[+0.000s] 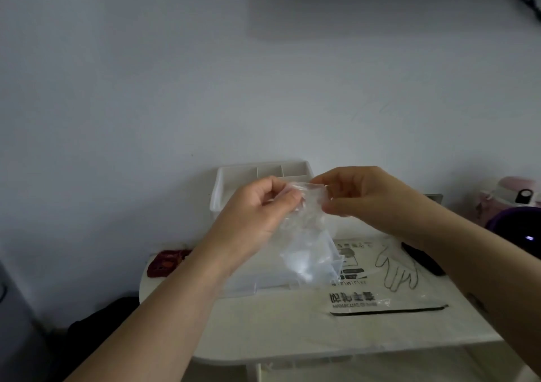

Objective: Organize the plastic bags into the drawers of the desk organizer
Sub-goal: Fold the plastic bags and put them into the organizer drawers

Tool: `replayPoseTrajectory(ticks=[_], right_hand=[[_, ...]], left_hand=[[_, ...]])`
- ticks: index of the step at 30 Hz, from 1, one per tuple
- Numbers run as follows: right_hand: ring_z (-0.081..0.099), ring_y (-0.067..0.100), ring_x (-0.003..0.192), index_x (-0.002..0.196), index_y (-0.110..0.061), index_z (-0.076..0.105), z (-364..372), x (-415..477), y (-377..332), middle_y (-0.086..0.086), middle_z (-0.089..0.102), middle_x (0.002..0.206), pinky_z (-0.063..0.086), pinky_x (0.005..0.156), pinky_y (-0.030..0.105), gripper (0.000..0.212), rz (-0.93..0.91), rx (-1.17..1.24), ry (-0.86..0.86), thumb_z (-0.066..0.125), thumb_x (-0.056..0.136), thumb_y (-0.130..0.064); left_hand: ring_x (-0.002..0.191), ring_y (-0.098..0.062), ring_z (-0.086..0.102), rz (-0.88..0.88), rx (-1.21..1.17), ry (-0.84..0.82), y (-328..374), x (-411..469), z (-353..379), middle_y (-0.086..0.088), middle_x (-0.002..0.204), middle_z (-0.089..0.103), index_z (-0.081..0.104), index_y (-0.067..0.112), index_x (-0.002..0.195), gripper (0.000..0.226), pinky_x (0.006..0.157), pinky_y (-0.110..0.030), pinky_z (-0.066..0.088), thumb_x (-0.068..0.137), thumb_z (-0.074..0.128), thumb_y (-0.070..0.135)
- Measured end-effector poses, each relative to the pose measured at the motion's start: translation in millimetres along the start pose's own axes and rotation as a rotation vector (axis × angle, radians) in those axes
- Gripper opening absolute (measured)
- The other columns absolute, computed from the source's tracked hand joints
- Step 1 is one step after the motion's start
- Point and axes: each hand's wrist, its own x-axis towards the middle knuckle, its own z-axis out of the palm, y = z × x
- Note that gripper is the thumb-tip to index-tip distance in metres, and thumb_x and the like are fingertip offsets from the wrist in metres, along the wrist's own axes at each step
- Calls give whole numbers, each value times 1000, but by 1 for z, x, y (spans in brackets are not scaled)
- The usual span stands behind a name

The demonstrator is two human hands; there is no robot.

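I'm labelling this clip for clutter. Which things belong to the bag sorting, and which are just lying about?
In the job: clear bag, pinched by left hand and right hand; organizer; printed bag.
Lying about: red item, black object, pink bottle, purple object.

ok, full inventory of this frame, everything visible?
clear plastic bag: 1, transparent, held above table between both hands
desk organizer: 1, white, back of table behind hands
printed glove bag: 1, clear with black print, flat on table, right
table: 1, white, bottom centre
small item: 1, dark red, table's left edge
flat item: 1, black, beside right forearm
container: 1, pink, far right
round object: 1, purple, below the container
left hand: 1, pinching bag's top
right hand: 1, pinching bag's top
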Motion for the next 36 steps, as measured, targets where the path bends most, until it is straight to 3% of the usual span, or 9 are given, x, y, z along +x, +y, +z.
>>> replayPoseTrajectory(ticks=[5,7,11,16,21,25,29,32,36], right_hand=[[63,-2,98,124,-36,52,2,-4,2,-16,64,113,51,85,19,69,20,127,-145,73,63,-60],[63,-4,95,115,-33,56,13,-5,0,-17,67,106,51,76,11,59,-23,128,-149,73,65,-57],[65,6,95,81,-15,64,13,-2,1,-9,71,100,46,87,28,19,-49,138,-73,72,78,-32],[53,4,118,65,-18,59,1,-3,-1,-23,62,118,33,106,43,21,-140,95,-153,71,81,-24],[59,37,72,96,-16,54,5,1,-7,2,73,78,44,67,45,10,-187,163,13,60,89,-11],[40,3,40,115,-23,55,13,6,0,-2,55,52,35,45,9,24,-177,96,207,56,92,-30],[61,-2,62,106,-29,63,14,4,2,-17,64,69,51,63,12,58,-114,1,-35,57,65,-69],[68,12,84,91,-33,69,17,6,7,-7,73,89,55,81,30,38,-90,-42,-226,69,64,-60],[68,7,71,84,-20,74,15,6,11,-3,73,78,46,69,6,28,-68,157,-238,66,74,-45]], left_hand=[[82,1,66,58,-16,28,5,-1,-3,10,83,73,66,20,80,13,74,-8,45,91,60,23],[86,0,66,89,35,35,8,-2,-1,11,85,73,64,18,83,12,77,-10,45,93,57,22],[93,-1,61,119,171,91,6,-7,-10,18,92,67,63,28,84,10,85,-22,43,92,57,29],[91,-5,64,116,135,105,8,-15,-21,12,91,69,63,24,87,12,87,-27,46,94,53,27],[62,-10,65,125,-82,241,4,-11,-13,8,68,65,53,14,87,18,70,-23,54,100,41,11],[43,2,46,160,39,380,-11,-8,-7,15,59,58,52,26,84,21,47,-15,41,100,40,18],[41,4,46,133,-7,378,-19,-9,-8,14,57,59,52,28,84,22,40,-8,33,101,40,19],[39,1,45,136,17,336,-19,-10,-9,13,60,62,52,29,85,21,37,-12,33,100,41,21],[39,2,44,133,58,381,-18,-7,-20,13,53,57,54,26,83,16,36,-14,35,98,47,23]])
